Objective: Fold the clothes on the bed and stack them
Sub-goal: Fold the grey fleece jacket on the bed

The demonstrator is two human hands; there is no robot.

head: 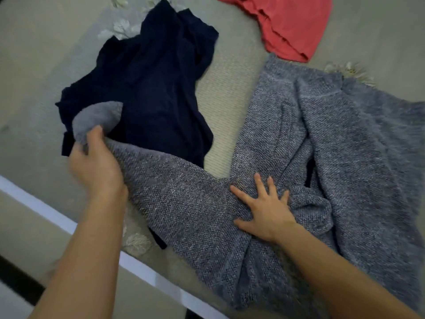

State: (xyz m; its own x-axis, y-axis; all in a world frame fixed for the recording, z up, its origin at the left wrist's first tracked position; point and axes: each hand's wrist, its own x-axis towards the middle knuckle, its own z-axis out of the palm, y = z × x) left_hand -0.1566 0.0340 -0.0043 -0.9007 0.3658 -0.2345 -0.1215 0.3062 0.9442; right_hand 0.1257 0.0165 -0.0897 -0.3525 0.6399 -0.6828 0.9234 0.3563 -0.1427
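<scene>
A grey knitted garment (322, 146) lies spread over the right half of the bed (34, 65). My left hand (94, 166) is shut on the end of its sleeve, which stretches out to the left and shows a smooth grey inside. My right hand (264, 208) lies flat with fingers spread on the garment's middle, pressing it down. A dark navy garment (156, 88) lies crumpled beyond my left hand, and the sleeve end overlaps its near edge. A coral red garment (292, 21) lies at the top right.
The bed has a pale grey-green cover with white flower prints. Its near edge with a white strip (57, 217) runs diagonally across the lower left, and the floor lies beyond it.
</scene>
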